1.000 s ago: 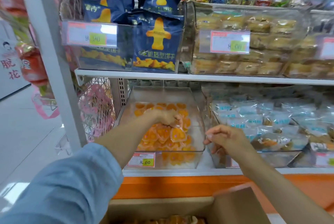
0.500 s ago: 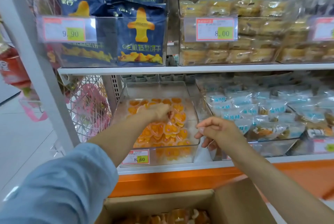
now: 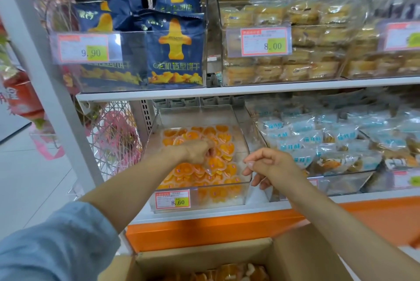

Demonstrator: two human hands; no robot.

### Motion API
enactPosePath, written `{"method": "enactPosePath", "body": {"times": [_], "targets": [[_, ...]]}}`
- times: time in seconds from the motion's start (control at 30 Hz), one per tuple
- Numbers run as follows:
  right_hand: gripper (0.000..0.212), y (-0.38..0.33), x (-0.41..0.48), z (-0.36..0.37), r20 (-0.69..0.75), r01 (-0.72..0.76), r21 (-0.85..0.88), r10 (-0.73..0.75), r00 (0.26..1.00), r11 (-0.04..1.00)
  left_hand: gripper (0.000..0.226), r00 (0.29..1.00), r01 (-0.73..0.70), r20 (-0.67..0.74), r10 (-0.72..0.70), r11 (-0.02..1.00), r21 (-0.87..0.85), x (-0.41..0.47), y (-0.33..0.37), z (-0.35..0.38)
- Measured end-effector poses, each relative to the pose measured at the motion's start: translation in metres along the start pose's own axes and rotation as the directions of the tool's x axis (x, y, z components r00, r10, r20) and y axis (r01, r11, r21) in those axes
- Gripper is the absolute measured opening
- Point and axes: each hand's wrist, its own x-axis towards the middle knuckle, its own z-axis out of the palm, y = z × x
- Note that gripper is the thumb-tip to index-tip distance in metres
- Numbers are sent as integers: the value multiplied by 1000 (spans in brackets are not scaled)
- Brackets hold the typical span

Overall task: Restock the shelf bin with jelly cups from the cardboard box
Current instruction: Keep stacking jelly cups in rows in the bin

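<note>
Down on the lower shelf, the clear shelf bin point(image 3: 246, 186) holds a layer of orange jelly cups point(image 3: 218, 165), its price tag at the front left corner. Over the bin's middle, the left hand point(image 3: 197, 151) is curled with fingertips among the cups; whether it grasps one I cannot tell. At the bin's right front corner, the right hand point(image 3: 270, 166) hangs loosely curled and holds nothing. Below, the open cardboard box point(image 3: 204, 255) shows more cups inside.
</note>
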Motion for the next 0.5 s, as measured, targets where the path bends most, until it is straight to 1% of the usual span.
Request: {"method": "enactPosePath", "body": {"times": [0.17, 0.2, 0.23, 0.27, 0.3, 0.33, 0.37, 0.4, 0.43, 0.47, 0.5], "targets": [[11, 0, 0, 1, 7, 4, 2, -4, 1000, 1000, 48, 1000, 2, 16, -2, 1000, 10, -6, 4, -4], [11, 0, 0, 1, 9, 6, 3, -6, 1000, 1000, 47, 1000, 10, -13, -10, 1000, -11, -9, 4, -8], [11, 0, 0, 1, 11, 7, 4, -7, 1000, 1000, 45, 995, 25, -91, -29, 999, -47, -10, 2, -12], [11, 1, 0, 0, 11, 6, 7, -6, 1000, 1000, 42, 975, 46, -215, -65, 995, -89, -11, -2, -18], [11, 1, 0, 0, 9, 2, 11, -2, 1000, 1000, 40, 930, 88, -345, -123, 989, -117, -10, -7, -23], [11, 1, 1, -1, 8, -1, 16, 1, 1000, 1000, 41, 873, 158, -447, -195, 980, -120, -7, -14, -26], [11, 1, 1, -1, 7, -3, 19, 3, 1000, 1000, 45, 826, 264, -491, -277, 960, -98, -3, -20, -28], [11, 1, 1, -2, 8, -3, 21, 2, 1000, 1000, 50, 797, 379, -482, -364, 923, -69, 1, -25, -27], [11, 2, 1, -2, 8, 0, 23, -1, 1000, 1000, 53, 787, 468, -429, -443, 882, -52, 4, -26, -25], [11, 2, 1, -3, 7, 5, 27, -5, 1000, 1000, 52, 784, 516, -372, -497, 855, -55, 9, -28, -21], [11, 2, 2, -3, 5, 9, 36, -9, 1000, 999, 47, 782, 533, -340, -523, 843, -72, 11, -27, -19]]}}
